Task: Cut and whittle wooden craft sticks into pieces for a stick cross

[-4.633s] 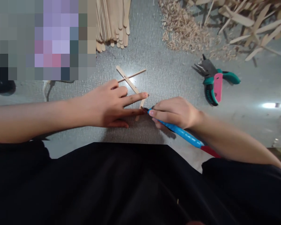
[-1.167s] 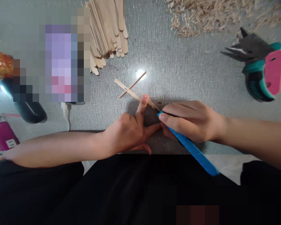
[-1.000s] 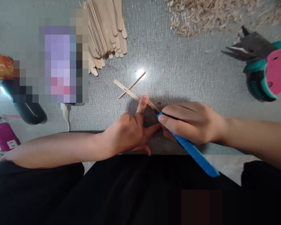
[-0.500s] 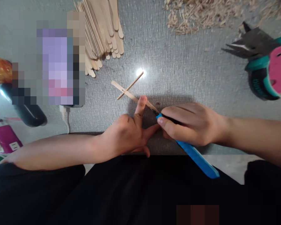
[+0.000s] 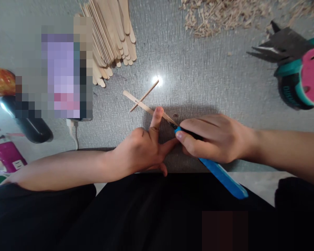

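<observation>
A wooden craft stick (image 5: 146,107) lies slantwise on the grey textured surface, with a thin wooden strip (image 5: 152,88) crossing it near its far end. My left hand (image 5: 143,150) presses one fingertip down on the craft stick; its fingers are spread, and one reaches right towards my other hand. My right hand (image 5: 211,137) is closed around a blue utility knife (image 5: 222,177), handle slanting down towards me. The knife's dark blade meets the near end of the stick, just right of my left fingertip. That end is partly hidden by the knife and fingers.
A pile of craft sticks (image 5: 112,35) lies at the upper left. Wood shavings (image 5: 219,17) spread along the top right. Pliers (image 5: 295,62) with pink and teal handles rest at the right. A blurred-out phone-like object (image 5: 62,69) with a white cable (image 5: 73,134) is at the left.
Almost nothing differs. The view has shifted very slightly, while both hands, the knife and the craft stick keep their places relative to each other.
</observation>
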A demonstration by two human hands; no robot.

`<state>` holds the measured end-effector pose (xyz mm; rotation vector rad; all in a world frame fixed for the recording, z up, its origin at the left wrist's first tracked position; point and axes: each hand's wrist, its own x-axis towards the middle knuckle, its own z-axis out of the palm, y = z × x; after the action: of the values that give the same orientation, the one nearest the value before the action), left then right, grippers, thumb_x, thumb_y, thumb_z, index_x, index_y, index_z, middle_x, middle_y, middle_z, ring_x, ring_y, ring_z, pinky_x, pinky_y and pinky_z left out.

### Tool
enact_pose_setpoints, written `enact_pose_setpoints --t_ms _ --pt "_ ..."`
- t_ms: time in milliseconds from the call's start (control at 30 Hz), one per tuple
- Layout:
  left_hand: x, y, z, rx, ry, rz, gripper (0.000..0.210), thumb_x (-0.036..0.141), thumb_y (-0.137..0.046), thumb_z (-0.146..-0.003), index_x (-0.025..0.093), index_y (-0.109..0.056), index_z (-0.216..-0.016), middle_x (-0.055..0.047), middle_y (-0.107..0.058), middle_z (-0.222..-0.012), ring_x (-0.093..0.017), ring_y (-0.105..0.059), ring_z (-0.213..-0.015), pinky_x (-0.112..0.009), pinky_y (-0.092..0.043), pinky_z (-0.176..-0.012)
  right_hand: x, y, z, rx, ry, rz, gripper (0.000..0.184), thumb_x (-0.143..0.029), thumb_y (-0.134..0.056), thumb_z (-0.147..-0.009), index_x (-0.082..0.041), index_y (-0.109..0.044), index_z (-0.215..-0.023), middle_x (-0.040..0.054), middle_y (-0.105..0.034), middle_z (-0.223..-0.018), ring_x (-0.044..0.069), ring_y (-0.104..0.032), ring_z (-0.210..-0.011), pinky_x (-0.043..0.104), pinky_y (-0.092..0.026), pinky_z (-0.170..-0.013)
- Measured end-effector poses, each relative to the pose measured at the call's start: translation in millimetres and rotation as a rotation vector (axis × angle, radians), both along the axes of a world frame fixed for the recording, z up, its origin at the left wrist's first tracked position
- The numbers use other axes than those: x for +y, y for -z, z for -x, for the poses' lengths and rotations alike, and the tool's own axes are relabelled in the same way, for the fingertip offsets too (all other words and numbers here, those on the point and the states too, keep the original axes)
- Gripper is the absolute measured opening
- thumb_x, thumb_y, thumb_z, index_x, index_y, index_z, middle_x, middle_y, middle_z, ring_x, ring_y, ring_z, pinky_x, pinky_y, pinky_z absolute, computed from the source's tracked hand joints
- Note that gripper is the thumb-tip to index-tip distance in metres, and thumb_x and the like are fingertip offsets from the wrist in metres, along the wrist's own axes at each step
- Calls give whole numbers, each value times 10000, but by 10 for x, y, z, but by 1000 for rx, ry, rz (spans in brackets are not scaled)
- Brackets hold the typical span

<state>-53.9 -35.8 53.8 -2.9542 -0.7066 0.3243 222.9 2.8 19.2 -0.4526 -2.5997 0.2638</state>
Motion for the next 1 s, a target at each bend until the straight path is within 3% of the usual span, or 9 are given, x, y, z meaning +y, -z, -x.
enact_pose_setpoints --t_ms 267,467,633,800,1000 --pt "23 -13 -5 13 12 -10 1157 1089 -367 -993 128 -789 -1479 -493 -762 -1405 -258 -715 -537 -340 -408 -495 11 -18 -16 28 0 4 157 -97 -580 -1192 -185 -686 -1118 20 -707 -794 181 -556 -611 313 -463 -517" --pt "26 -15 6 1 -2 49 1067 1039 -414 -1036 151 -801 -1484 -468 -765 -1440 -259 -734 -561 -340 -412 -499 -13 -1 -34 37 -23 43 129 -87 -554 -1195 -192 -629 -1205 37 -759 -858 187 -611 -643 323 -510 -529" --pt "36 2 7 -14 -19 116 1019 1008 -428 -1063 175 -784 -1531 -452 -750 -1496 -266 -774 -603 -331 -404 -499 -88 71 -9 108 65 56 151 -83 -565 -1165 -223 -600 -1207 6 -719 -824 194 -579 -617 345 -469 -511" --pt "58 -6 -2 32 -33 210 962 951 -468 -1095 166 -761 -1567 -467 -683 -1588 -290 -811 -674 -338 -435 -511 -114 88 -16 116 61 56 136 -97 -598 -1152 -224 -602 -1202 4 -698 -818 200 -573 -613 356 -448 -504" --pt "33 7 23 27 -67 253 934 879 -452 -1144 174 -622 -1733 -464 -558 -1719 -325 -846 -798 -368 -516 -575 -122 83 -43 122 71 64 137 -108 -607 -1151 -234 -600 -1202 -6 -696 -828 197 -582 -629 345 -456 -517"
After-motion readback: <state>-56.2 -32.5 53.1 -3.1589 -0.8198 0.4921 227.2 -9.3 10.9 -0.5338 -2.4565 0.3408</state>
